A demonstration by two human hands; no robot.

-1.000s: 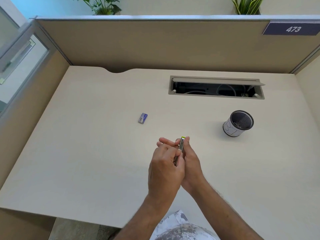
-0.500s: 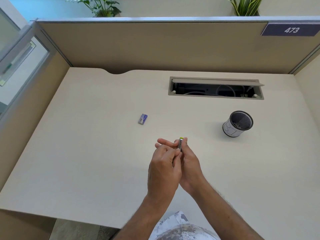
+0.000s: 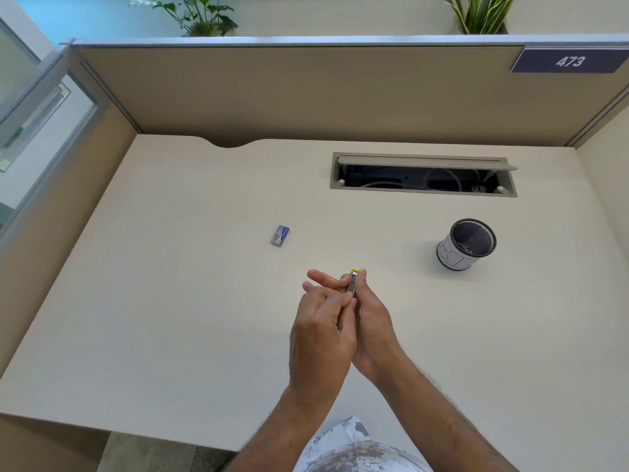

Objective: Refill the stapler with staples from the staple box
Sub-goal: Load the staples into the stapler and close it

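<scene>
Hands meet above the beige tabletop (image 3: 170,318): right hand (image 3: 372,321) grips the small metal green-tipped stapler (image 3: 352,283), left hand (image 3: 320,332) pinches its near end; small blue staple box (image 3: 280,235) lies apart.

The one thing I can read from here is the number "473", white italic digits on a dark blue nameplate (image 3: 569,60) fixed to the upper right of the partition wall (image 3: 306,93) that stands along the far edge of the counter (image 3: 170,301). The small blue and white staple box (image 3: 280,235) lying out toward the middle of the counter has some print on its face, but it is too small to make out. The white cup (image 3: 465,244) near the right edge carries dark line markings that form no letters I can tell.
</scene>
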